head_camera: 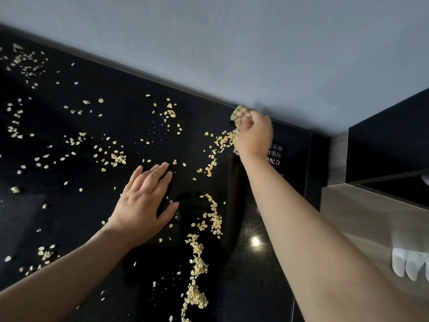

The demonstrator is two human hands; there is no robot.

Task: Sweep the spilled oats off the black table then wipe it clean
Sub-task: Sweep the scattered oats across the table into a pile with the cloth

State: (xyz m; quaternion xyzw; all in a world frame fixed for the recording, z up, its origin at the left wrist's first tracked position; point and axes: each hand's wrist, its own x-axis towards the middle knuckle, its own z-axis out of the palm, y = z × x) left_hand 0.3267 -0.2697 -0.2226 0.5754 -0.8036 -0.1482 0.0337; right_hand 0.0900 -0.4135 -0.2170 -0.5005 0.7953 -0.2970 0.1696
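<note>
Pale oat flakes (197, 261) lie scattered over the glossy black table (130, 94), with a thicker trail running down the middle right. My right hand (254, 135) is at the table's far right corner by the wall, shut on a crumpled checked cloth (239, 113) that touches a clump of oats. Fingers spread, my left hand (144, 203) rests flat on the table near the centre with nothing in it.
A grey wall (232, 43) runs along the table's far edge. White printed characters (275, 155) mark the table near my right wrist. A dark box-like unit (390, 145) and a wooden surface (362, 217) stand to the right. A white object (408, 266) lies there.
</note>
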